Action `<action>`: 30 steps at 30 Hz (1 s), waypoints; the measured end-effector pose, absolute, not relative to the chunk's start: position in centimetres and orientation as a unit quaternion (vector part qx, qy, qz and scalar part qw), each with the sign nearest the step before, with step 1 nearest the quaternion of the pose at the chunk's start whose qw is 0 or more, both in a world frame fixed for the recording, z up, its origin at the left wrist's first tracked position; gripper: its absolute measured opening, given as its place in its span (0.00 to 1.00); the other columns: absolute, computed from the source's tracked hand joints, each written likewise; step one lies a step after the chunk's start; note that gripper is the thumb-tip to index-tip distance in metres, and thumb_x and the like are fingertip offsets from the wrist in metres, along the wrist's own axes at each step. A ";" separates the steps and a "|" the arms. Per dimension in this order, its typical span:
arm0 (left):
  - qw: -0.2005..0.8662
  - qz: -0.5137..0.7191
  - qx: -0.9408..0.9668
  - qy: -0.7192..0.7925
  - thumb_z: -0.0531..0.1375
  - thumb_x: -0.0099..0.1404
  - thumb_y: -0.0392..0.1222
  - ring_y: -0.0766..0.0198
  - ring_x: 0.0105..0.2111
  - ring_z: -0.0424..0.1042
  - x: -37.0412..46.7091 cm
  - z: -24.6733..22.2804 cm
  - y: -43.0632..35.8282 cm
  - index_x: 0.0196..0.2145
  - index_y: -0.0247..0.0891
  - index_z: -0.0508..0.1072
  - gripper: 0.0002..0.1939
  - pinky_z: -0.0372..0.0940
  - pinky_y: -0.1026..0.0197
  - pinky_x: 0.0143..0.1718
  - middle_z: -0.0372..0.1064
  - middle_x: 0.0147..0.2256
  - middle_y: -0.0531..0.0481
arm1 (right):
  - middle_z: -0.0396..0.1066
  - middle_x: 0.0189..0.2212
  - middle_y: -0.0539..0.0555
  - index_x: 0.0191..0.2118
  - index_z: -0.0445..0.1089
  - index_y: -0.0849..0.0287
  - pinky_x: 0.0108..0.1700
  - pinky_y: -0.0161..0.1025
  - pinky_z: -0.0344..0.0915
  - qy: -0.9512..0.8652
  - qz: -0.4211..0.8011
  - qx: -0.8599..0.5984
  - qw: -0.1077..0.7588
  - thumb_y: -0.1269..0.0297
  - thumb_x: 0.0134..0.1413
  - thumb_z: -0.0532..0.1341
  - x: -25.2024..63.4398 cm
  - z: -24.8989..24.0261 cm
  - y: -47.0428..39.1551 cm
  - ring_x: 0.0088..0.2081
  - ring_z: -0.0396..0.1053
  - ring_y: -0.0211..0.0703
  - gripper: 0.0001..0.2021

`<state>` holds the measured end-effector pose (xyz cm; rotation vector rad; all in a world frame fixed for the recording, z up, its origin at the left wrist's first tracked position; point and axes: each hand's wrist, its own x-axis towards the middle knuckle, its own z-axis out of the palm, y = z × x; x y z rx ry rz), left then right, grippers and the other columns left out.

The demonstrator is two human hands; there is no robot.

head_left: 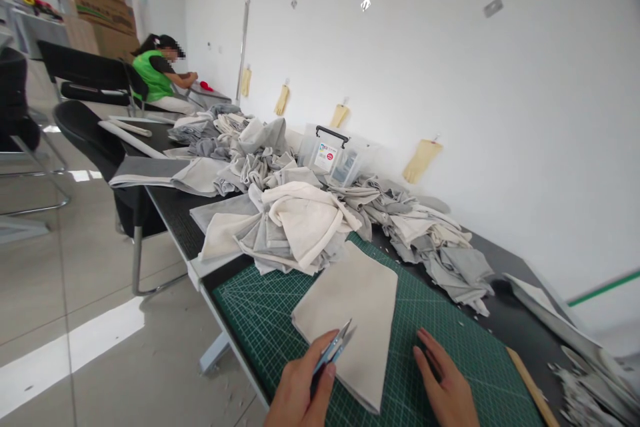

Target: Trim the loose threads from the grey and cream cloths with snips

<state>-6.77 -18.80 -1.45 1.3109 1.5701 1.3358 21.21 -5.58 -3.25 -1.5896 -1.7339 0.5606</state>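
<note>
In my left hand [303, 383] is a small pair of thread snips [331, 350], its two pointed blades apart and aimed up and away from me. Under the blades lies a folded cream cloth piece [357, 303], flat on a green cutting mat [440, 327]. My right hand [443, 380] hovers at or rests on the mat to the right of the cloth, fingers apart and holding nothing; whether it touches the mat I cannot tell. Beyond the cream piece sits a heap of grey and cream cloth pieces [300, 220].
More cloth [440, 247] runs along the wall side of the black table. A clear plastic box [327, 153] with a black handle stands among the heaps. At right are a wooden strip [533, 387] and scraps [583, 393]. A person in a green vest [155, 77] sits farther back.
</note>
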 end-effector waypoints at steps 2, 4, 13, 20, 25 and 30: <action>0.344 0.512 0.507 0.602 0.50 0.67 0.56 0.57 0.37 0.71 -6.9 -1.1 -18.9 0.56 0.44 0.68 0.25 0.65 0.61 0.43 0.75 0.41 0.47 | 0.66 0.56 0.58 0.50 0.70 0.57 0.63 0.56 0.51 -0.675 0.194 -0.617 0.354 0.51 0.49 0.61 23.0 -3.1 -6.1 0.58 0.61 0.58 0.24; 0.343 0.511 0.509 0.602 0.50 0.66 0.57 0.58 0.36 0.71 -6.9 -0.7 -18.9 0.55 0.44 0.69 0.25 0.65 0.61 0.42 0.75 0.39 0.47 | 0.66 0.56 0.57 0.50 0.70 0.57 0.63 0.57 0.50 -0.685 0.170 -0.612 0.357 0.51 0.48 0.62 24.3 -3.1 -6.5 0.58 0.61 0.58 0.24; 0.433 0.485 0.552 0.521 0.48 0.68 0.57 0.66 0.19 0.62 -6.2 -1.6 -17.7 0.56 0.36 0.65 0.28 0.60 0.66 0.25 0.63 0.17 0.56 | 0.60 0.61 0.55 0.53 0.69 0.56 0.63 0.57 0.50 -0.730 0.143 -0.598 0.299 0.52 0.55 0.56 24.6 -3.2 -7.2 0.61 0.57 0.56 0.22; 0.567 0.437 0.575 0.397 0.52 0.68 0.52 0.67 0.24 0.65 -4.2 3.8 -16.9 0.46 0.35 0.68 0.18 0.63 0.66 0.29 0.65 0.23 0.54 | 0.63 0.58 0.56 0.51 0.71 0.57 0.63 0.57 0.52 -0.737 0.119 -0.585 0.317 0.55 0.56 0.56 24.7 -3.2 -7.4 0.60 0.58 0.56 0.20; 0.491 0.375 0.697 0.364 0.49 0.70 0.44 0.66 0.30 0.69 -0.9 9.5 -14.7 0.47 0.40 0.68 0.13 0.62 0.66 0.34 0.72 0.29 0.52 | 0.68 0.55 0.56 0.48 0.72 0.56 0.62 0.55 0.54 -0.712 0.166 -0.572 0.372 0.57 0.53 0.57 25.2 -2.8 -7.1 0.58 0.62 0.56 0.18; 0.442 0.357 0.757 0.324 0.48 0.69 0.41 0.65 0.29 0.69 4.2 8.5 -9.9 0.46 0.39 0.67 0.12 0.61 0.66 0.31 0.72 0.30 0.52 | 0.74 0.47 0.56 0.44 0.74 0.55 0.55 0.52 0.62 -0.695 0.203 -0.552 0.414 0.59 0.52 0.58 25.6 -1.8 -7.3 0.51 0.69 0.56 0.15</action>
